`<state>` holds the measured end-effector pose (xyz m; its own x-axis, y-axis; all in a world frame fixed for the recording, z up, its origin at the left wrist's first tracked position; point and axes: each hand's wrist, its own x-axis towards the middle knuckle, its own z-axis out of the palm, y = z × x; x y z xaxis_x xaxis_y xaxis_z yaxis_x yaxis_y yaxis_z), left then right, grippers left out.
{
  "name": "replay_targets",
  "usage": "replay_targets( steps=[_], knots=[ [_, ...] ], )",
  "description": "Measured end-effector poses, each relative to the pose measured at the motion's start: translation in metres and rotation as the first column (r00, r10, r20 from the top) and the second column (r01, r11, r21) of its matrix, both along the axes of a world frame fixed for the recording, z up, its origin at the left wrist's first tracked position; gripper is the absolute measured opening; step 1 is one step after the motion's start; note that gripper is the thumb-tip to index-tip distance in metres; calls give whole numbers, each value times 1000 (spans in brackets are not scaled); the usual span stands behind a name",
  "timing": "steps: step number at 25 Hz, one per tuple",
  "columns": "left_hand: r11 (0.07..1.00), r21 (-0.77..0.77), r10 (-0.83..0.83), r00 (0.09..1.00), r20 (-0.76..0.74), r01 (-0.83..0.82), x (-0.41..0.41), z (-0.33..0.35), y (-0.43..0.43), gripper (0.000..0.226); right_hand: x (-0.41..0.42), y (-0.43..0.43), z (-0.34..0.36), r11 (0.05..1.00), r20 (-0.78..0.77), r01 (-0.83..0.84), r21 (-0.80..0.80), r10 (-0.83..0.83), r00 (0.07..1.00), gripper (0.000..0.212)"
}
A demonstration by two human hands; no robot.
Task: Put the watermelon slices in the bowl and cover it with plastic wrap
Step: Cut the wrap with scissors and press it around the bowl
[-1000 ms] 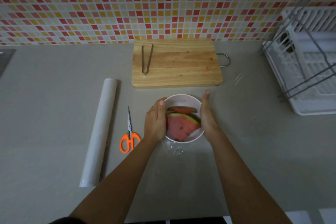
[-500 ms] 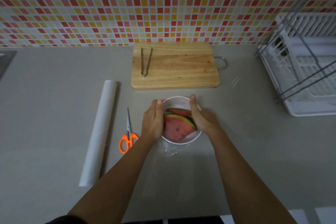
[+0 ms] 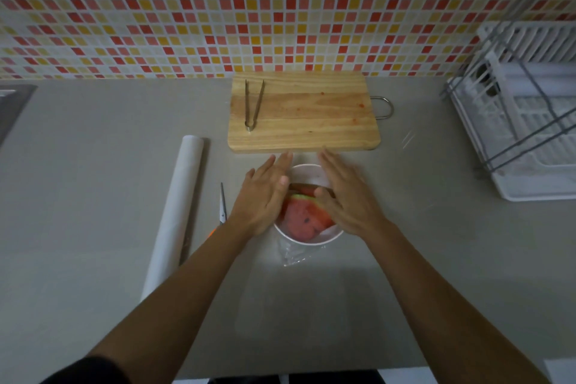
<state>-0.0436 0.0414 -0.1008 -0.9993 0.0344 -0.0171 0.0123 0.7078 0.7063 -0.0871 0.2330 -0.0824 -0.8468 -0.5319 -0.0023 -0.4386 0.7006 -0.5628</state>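
left hand: fingers straight, released, lying over the bowl rim
right hand: fingers straight too (flat, grasping nothing)
watermelon slices: under the fingers, inside bowl

bowl x1 | watermelon slices x2 visible | plastic wrap roll x1 | scissors x1 | cutting board x1 | tongs x1 | dish rack x1

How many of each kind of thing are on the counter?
Watermelon slices: 2 showing
Bowl: 1
Plastic wrap sheet: 1
Plastic wrap roll: 1
Cutting board: 1
Tongs: 1
Scissors: 1
Dish rack: 1
Total: 9
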Motion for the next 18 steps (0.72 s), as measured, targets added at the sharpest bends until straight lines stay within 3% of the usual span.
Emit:
replay_targets(
  steps=[3,7,10,12,14,16,18],
  knots=[
    [951,-297,-97,995,-7,90,-2,-1,1,74,-2,-2,-9,984,-48,-19,179,28,998,94],
    [909,-417,5,1000,-15,-11,0,-1,3,79,-2,-2,-14,949,-135,115,295,-78,988,90],
    [897,-439,61,998,7,-52,5,1,6,83,0,-2,-14,951,-140,205,234,-176,974,96],
    [908,-418,49,999,14,-38,6,2,7,77,1,-2,-12,968,-108,169,184,-151,983,91],
    [916,-360,200,979,36,-174,6,6,2,72,-3,2,-12,942,-56,232,244,-225,973,90],
    [906,-160,390,920,-45,-392,15,8,-1,69,-7,9,-14,932,-19,294,212,-297,955,89],
    [913,69,409,895,-178,-403,39,9,8,66,-6,10,-12,974,104,225,-11,-222,969,86]
  ],
)
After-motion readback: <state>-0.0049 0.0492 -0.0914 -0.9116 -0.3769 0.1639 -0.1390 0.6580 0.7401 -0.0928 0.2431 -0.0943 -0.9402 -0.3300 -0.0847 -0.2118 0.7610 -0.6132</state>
